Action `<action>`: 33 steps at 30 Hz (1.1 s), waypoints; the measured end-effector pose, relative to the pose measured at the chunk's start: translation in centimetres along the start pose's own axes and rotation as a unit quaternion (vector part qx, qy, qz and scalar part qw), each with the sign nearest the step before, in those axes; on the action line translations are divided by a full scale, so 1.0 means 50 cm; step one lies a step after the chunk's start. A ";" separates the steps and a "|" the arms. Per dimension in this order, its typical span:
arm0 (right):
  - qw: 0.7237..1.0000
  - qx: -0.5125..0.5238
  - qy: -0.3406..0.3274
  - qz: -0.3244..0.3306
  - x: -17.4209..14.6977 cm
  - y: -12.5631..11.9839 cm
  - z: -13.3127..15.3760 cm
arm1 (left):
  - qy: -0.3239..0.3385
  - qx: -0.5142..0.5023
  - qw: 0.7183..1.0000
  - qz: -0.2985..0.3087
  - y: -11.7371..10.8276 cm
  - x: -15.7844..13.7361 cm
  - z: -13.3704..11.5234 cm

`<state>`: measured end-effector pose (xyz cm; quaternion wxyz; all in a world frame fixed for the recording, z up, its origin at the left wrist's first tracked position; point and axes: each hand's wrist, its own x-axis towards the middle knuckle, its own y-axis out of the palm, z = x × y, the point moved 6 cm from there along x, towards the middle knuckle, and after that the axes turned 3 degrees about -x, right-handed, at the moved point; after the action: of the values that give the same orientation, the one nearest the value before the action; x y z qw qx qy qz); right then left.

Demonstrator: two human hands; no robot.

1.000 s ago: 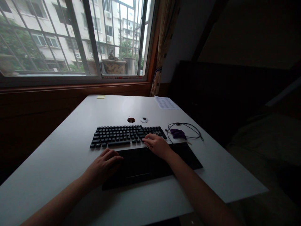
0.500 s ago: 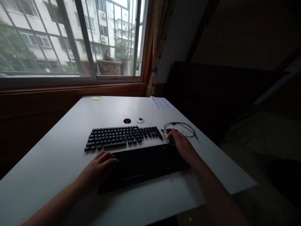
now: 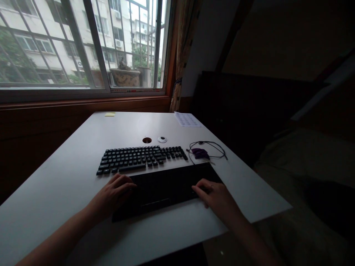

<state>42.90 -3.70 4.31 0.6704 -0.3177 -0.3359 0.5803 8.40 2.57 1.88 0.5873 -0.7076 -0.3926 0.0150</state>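
A dark, flat keyboard base [image 3: 166, 186] lies slightly slanted near the front of the white desk. My left hand [image 3: 120, 188] rests at its left end, fingers curled over the top and edge. Over the base's right end is my right hand [image 3: 209, 190], thumb and forefinger pinched together; anything between them is too small and dark to make out. Just behind the base, black keycaps [image 3: 130, 157] are laid out in rows in a keyboard pattern, with a long space bar [image 3: 132, 168] in the front row.
A looped black cable [image 3: 219, 144] and a small purple item [image 3: 200, 153] lie right of the keycaps. Behind are a round desk hole [image 3: 146, 140] and a white ring-shaped cover [image 3: 162, 139]. Printed paper [image 3: 187, 119] and a yellow note [image 3: 110, 114] lie near the far edge, below the window.
My right hand has come back from the purple item and cable to the right end of the keyboard base, uncovering the purple item. My left hand stays at the left end. The view has shifted slightly.
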 end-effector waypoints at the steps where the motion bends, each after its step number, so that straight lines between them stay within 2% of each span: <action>1: 1.000 -0.026 -0.008 0.002 0.001 0.006 0.007 | 0.003 0.002 1.000 0.002 0.000 0.000 -0.001; 4: 0.996 -0.088 -0.028 -0.006 0.009 0.018 0.021 | 0.013 0.009 1.000 0.007 0.001 -0.001 -0.001; 6: 0.997 -0.081 -0.019 0.005 0.019 0.024 0.016 | 0.017 0.012 1.000 0.008 0.001 -0.003 0.000; 9: 0.997 0.025 0.023 0.063 0.033 0.036 -0.007 | 0.027 0.014 1.000 0.006 0.001 -0.003 -0.002; 12: 0.986 0.125 0.041 0.100 0.042 0.042 -0.025 | 0.030 0.017 0.999 0.006 0.003 -0.003 -0.001; 21: 0.972 0.213 0.074 0.072 0.051 0.055 -0.071 | 0.029 0.021 0.999 0.018 0.011 -0.006 0.008; 28: 0.979 0.192 0.055 0.033 0.045 0.028 -0.041 | 0.013 0.009 1.000 0.024 0.004 -0.002 -0.001; 33: 0.980 0.193 0.036 0.038 0.063 0.033 0.007 | 0.012 0.010 1.000 0.015 -0.003 0.002 -0.008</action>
<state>42.00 -0.35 3.43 0.7083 -0.2152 -0.1813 0.6474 8.59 2.29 2.18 0.5988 -0.7076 -0.3748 0.0199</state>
